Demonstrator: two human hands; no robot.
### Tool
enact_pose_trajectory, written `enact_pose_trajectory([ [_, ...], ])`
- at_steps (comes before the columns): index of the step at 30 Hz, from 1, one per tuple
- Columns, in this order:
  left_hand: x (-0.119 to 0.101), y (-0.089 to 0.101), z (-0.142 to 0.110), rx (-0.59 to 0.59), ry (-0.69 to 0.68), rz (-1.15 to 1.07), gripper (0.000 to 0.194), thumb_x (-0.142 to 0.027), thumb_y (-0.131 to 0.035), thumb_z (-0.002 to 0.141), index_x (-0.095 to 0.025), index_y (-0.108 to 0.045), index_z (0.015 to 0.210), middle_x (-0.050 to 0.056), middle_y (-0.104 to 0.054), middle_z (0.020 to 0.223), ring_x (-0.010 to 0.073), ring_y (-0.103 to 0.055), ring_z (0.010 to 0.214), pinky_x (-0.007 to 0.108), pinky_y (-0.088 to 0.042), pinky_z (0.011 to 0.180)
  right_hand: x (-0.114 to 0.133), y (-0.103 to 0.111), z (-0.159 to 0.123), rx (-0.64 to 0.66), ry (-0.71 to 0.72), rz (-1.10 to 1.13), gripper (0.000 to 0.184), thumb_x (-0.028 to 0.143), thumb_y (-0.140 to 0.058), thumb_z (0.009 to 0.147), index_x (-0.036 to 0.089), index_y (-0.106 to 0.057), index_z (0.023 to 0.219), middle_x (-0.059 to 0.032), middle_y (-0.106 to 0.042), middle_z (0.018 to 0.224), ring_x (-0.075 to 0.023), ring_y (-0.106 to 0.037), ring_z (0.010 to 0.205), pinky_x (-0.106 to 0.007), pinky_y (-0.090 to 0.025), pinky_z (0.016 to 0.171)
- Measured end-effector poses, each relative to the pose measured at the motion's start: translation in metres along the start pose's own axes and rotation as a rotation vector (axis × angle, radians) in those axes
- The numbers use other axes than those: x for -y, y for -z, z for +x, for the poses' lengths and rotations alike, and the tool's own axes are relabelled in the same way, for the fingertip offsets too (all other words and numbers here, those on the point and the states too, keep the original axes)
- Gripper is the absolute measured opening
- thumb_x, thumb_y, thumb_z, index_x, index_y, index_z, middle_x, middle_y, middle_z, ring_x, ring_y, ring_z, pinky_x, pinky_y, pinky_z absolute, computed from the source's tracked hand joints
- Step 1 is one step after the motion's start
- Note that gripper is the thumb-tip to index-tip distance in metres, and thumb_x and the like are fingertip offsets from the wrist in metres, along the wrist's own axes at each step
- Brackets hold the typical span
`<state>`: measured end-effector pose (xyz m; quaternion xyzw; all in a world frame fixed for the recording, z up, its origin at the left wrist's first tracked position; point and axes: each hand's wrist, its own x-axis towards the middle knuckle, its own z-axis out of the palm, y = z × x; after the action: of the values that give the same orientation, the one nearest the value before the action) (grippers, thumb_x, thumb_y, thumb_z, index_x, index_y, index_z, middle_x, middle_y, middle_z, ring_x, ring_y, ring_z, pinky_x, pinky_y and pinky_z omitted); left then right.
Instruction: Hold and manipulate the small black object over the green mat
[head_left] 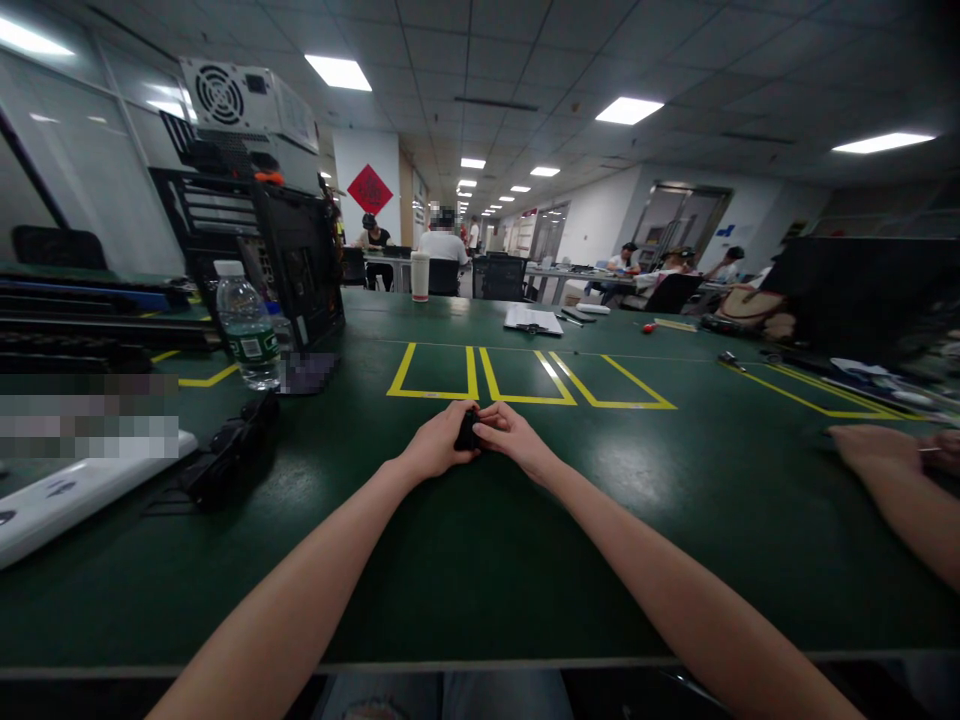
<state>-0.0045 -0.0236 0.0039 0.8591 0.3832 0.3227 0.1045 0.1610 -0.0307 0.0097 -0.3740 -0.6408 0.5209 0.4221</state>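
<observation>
Close together over the middle of the green table [480,580], both hands are on a small black object [466,432] whose kind I cannot make out. My left hand [437,441] wraps round its left side, with the thumb below and the fingers at the top. From the right, my right hand [516,440] pinches it between thumb and fingertips. Just beyond the hands, yellow tape outlines [474,375] mark several areas on the tabletop.
On the left stand a water bottle [249,325], a black computer case [300,250] and a white power supply unit [251,100]. A clipboard [533,320] and a white cup [420,277] lie farther back. Another person's hand [874,450] rests at the right.
</observation>
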Motion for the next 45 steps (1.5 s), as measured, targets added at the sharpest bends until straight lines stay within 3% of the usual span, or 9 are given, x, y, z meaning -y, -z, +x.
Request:
enact_pose_trajectory([
  [5,0.0005,0.0000,-0.0007,-0.001,-0.001,0.007,0.063,-0.024,-0.065,0.062,-0.020,-0.032,0.116,0.008,-0.046,0.115,0.0254,-0.050,0.099,0.039,-0.040,0.082,-0.0036,0.0032,0.0027,-0.007,-0.037,-0.021,0.030,0.036,-0.060,0.067,0.020,-0.052,0.090,-0.0043,-0.054,0.095,-0.0178,-0.054,0.088,-0.037,-0.045,0.077],
  [10,0.0007,0.0001,0.0002,0.004,-0.003,0.014,0.063,-0.025,-0.065,0.062,-0.020,-0.033,0.116,0.009,-0.046,0.115,0.0259,-0.049,0.100,0.039,-0.040,0.082,0.0004,0.0036,0.0006,0.007,0.010,-0.031,0.035,0.027,-0.069,0.059,0.021,-0.050,0.087,-0.0004,-0.056,0.089,-0.0164,-0.052,0.091,-0.035,-0.042,0.081],
  [16,0.0006,-0.0005,0.0002,0.002,0.004,0.017,0.064,-0.025,-0.066,0.062,-0.020,-0.032,0.116,0.009,-0.045,0.115,0.0258,-0.049,0.101,0.039,-0.040,0.084,0.0002,0.0008,0.0000,0.000,0.008,-0.015,0.024,0.035,-0.059,0.068,0.022,-0.048,0.086,0.0001,-0.055,0.084,-0.0142,-0.054,0.081,-0.033,-0.045,0.074],
  [23,-0.0008,0.0004,0.0002,0.008,0.024,0.018,0.064,-0.023,-0.067,0.061,-0.020,-0.033,0.115,0.008,-0.045,0.116,0.0262,-0.050,0.100,0.040,-0.040,0.083,-0.0057,0.0032,0.0037,-0.014,-0.038,-0.017,0.032,0.037,-0.060,0.068,0.020,-0.049,0.092,-0.0039,-0.054,0.095,-0.0165,-0.054,0.087,-0.036,-0.046,0.076],
  [28,-0.0026,0.0017,-0.0002,0.010,0.027,0.018,0.062,-0.024,-0.066,0.062,-0.020,-0.034,0.115,0.008,-0.046,0.115,0.0266,-0.049,0.101,0.040,-0.040,0.083,0.0008,0.0039,-0.0004,0.008,-0.014,-0.014,0.036,0.032,-0.067,0.061,0.021,-0.050,0.090,-0.0010,-0.056,0.090,-0.0167,-0.053,0.090,-0.036,-0.043,0.081],
  [33,-0.0035,0.0028,-0.0006,0.010,0.024,0.012,0.063,-0.024,-0.066,0.062,-0.020,-0.033,0.115,0.008,-0.046,0.115,0.0260,-0.049,0.101,0.039,-0.040,0.083,0.0008,0.0012,0.0000,-0.010,-0.014,0.009,0.026,0.037,-0.059,0.068,0.022,-0.050,0.087,-0.0003,-0.057,0.084,-0.0155,-0.055,0.085,-0.035,-0.045,0.077],
  [45,-0.0021,0.0015,-0.0003,0.003,0.023,-0.004,0.063,-0.022,-0.066,0.061,-0.020,-0.034,0.115,0.009,-0.046,0.115,0.0258,-0.050,0.100,0.039,-0.040,0.083,-0.0009,0.0042,0.0020,0.000,-0.014,0.003,0.033,0.030,-0.067,0.061,0.019,-0.052,0.089,-0.0022,-0.056,0.093,-0.0168,-0.052,0.092,-0.036,-0.042,0.083],
])
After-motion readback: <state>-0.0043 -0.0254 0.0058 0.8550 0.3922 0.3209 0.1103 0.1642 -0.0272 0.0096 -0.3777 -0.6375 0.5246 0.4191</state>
